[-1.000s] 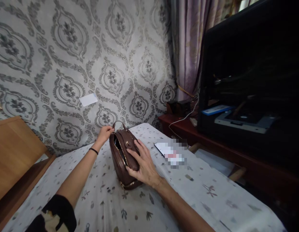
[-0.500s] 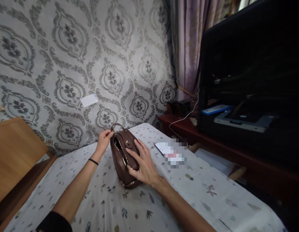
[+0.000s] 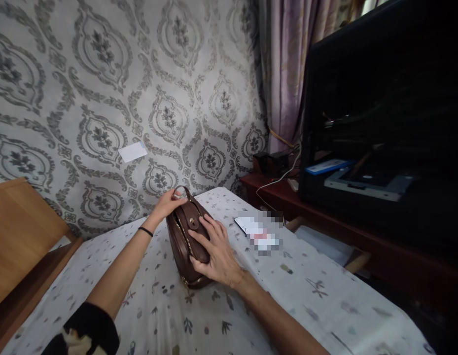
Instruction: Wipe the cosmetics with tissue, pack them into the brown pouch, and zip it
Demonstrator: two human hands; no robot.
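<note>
A brown leather handbag [image 3: 178, 259] with gold-coloured zips and a small metal clasp stands on the patterned white bed sheet. At its top, beside the raised carry handle [image 3: 182, 188], my left hand [image 3: 170, 203] is closed, thumb and fingers pinching the bag's upper edge. Whether a zip pull lies between those fingers is hidden. My right hand [image 3: 217, 251] grips the bag's front panel, with its fingers over the right side and its thumb low near the zip. The zip line along the left of that panel shows only a narrow dark gap.
Right of the bag, a phone-like slab [image 3: 247, 228], partly pixelated, lies on the sheet [image 3: 273, 296]. Beyond the bed edge stand a dark red cabinet [image 3: 258, 190] with a pulled-out drawer [image 3: 323, 246] and a large black screen [image 3: 380, 108]. A wooden board [image 3: 25, 227] rises at left.
My left hand has shifted right across the bag's top, beside the handle. The dark gap along the zip has narrowed. My right hand keeps its place on the bag.
</note>
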